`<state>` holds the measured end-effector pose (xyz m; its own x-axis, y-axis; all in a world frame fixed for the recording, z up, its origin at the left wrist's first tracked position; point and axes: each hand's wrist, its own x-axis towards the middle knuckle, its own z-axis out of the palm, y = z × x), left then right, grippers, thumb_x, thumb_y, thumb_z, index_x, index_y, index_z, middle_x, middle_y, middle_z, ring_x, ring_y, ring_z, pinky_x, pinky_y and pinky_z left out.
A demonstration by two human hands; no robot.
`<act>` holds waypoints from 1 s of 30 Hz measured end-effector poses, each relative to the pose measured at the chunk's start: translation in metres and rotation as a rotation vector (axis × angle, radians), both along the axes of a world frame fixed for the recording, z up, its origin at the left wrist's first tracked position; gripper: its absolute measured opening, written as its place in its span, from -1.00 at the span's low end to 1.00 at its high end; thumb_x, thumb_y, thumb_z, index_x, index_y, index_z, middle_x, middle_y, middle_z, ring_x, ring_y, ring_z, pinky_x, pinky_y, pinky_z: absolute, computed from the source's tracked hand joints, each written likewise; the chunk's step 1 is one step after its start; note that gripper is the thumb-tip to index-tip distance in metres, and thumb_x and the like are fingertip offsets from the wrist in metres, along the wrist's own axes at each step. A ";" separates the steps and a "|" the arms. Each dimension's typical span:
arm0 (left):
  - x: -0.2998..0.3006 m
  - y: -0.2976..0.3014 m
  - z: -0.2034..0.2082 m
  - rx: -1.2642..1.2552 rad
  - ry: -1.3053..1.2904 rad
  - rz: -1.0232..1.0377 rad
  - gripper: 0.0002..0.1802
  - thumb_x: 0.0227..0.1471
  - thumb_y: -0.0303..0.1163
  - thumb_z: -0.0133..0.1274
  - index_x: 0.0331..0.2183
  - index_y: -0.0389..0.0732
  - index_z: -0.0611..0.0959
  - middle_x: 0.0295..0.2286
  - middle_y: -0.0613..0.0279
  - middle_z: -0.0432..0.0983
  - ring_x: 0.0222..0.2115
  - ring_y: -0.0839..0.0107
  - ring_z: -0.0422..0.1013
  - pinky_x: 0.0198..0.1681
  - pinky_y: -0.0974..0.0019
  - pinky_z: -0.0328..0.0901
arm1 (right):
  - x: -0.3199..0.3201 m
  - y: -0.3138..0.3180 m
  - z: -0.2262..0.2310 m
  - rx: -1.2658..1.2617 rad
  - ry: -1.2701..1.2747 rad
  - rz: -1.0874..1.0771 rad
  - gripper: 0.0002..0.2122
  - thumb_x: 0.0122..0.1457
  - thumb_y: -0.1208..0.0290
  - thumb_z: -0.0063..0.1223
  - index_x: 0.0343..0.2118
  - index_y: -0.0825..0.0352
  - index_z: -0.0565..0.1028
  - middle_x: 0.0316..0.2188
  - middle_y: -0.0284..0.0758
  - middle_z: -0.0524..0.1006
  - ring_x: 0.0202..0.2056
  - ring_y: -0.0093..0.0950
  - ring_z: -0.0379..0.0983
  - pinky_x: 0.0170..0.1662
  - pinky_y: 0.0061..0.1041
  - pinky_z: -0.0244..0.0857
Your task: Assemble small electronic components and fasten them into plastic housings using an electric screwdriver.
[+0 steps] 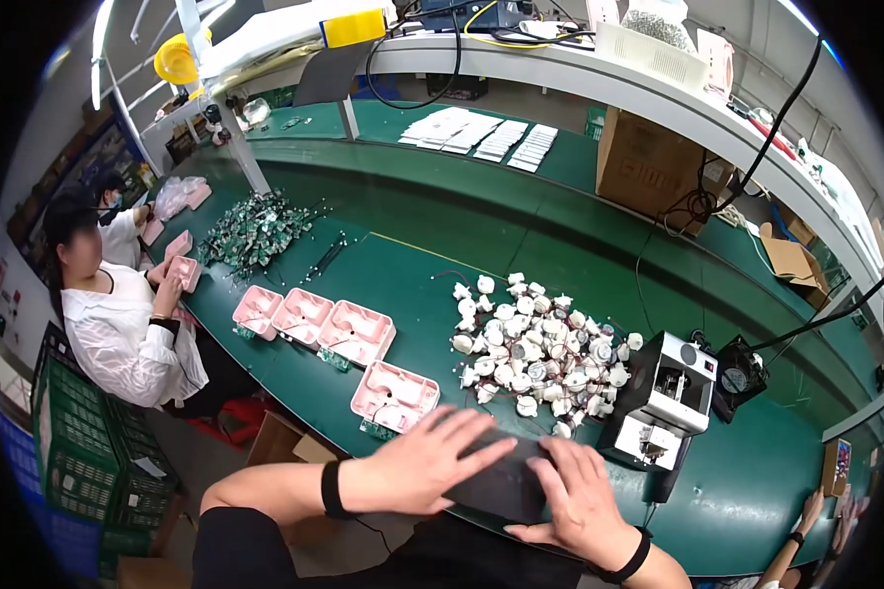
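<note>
The pad (501, 483) is at the near edge of the table (732, 476), with green surface stretching right (white parts (535, 355) crowd the far side). Left hand (414, 465) and right hand (581, 499) flank it, fingers extended; grip, I cannot tell.

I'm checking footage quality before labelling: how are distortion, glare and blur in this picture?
Head view: strong fisheye, the green workbench curving, corners black; head view, upper left: a tube lamp glares white; head view, bottom: the dark flat piece between left hand and right hand looks slightly soft.
</note>
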<state>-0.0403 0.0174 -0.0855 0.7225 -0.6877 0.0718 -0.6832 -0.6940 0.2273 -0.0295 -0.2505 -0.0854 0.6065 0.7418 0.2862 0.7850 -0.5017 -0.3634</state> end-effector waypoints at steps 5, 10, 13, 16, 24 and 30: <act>0.109 0.094 0.014 -0.064 -0.233 0.428 0.08 -0.38 -0.17 0.46 0.21 -0.11 0.33 0.08 -0.13 0.28 0.11 -0.11 0.24 0.18 -0.03 0.18 | -0.006 -0.037 -0.013 0.173 -0.154 -0.300 -0.21 -0.21 0.09 0.48 0.05 0.42 0.34 -0.04 -0.01 0.41 -0.05 0.00 0.37 0.05 -0.06 0.25; 0.198 0.195 -0.025 0.092 -0.236 0.557 0.15 -0.43 -0.15 0.49 0.23 -0.07 0.31 0.10 -0.15 0.28 0.14 -0.14 0.22 0.21 -0.02 0.17 | -0.067 -0.069 -0.031 0.221 -0.032 -0.619 -0.64 0.10 0.47 0.28 -0.05 0.42 0.48 -0.19 -0.02 0.54 -0.14 -0.08 0.50 -0.05 -0.24 0.36; 0.228 0.218 -0.049 0.149 -0.170 0.455 0.15 -0.42 -0.16 0.49 0.23 -0.07 0.31 0.11 -0.12 0.28 0.15 -0.13 0.20 0.23 -0.02 0.16 | -0.105 -0.083 -0.052 0.167 0.107 -0.738 -0.53 0.04 0.47 0.34 0.01 0.45 0.43 -0.05 0.03 0.47 -0.01 0.01 0.40 0.08 -0.18 0.27; 0.228 0.216 -0.051 0.188 -0.057 0.354 0.14 -0.41 -0.12 0.48 0.22 -0.11 0.30 0.14 -0.05 0.26 0.18 -0.04 0.19 0.24 0.03 0.16 | -0.122 -0.087 -0.049 0.165 0.125 -0.831 -0.54 0.04 0.46 0.33 0.00 0.44 0.44 -0.08 0.00 0.49 -0.04 -0.01 0.42 0.06 -0.20 0.30; 0.149 0.211 -0.046 0.113 -0.110 1.031 -0.48 -0.16 -0.19 0.36 -0.15 -0.23 0.62 -0.18 -0.06 0.56 -0.18 -0.01 0.51 -0.13 0.07 0.43 | -0.106 -0.045 -0.066 0.243 0.259 -0.760 -0.58 0.08 0.46 0.30 0.01 0.43 0.45 -0.10 -0.05 0.52 -0.11 -0.08 0.48 -0.05 -0.25 0.37; 0.093 0.218 -0.088 0.189 -0.287 1.038 -0.67 -0.01 -0.12 0.20 -0.36 -0.21 0.67 -0.42 0.01 0.62 -0.33 0.03 0.56 -0.27 0.03 0.45 | -0.029 0.067 -0.094 0.120 0.157 -0.221 -0.40 0.06 0.22 0.30 0.13 0.33 0.34 -0.10 -0.14 0.49 -0.16 -0.17 0.51 -0.14 -0.30 0.43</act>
<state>0.0525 0.2352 -0.1734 0.9300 0.2290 0.2875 0.2443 -0.9695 -0.0183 -0.0580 -0.1836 -0.1794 0.7933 0.5534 0.2540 0.5912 -0.6004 -0.5385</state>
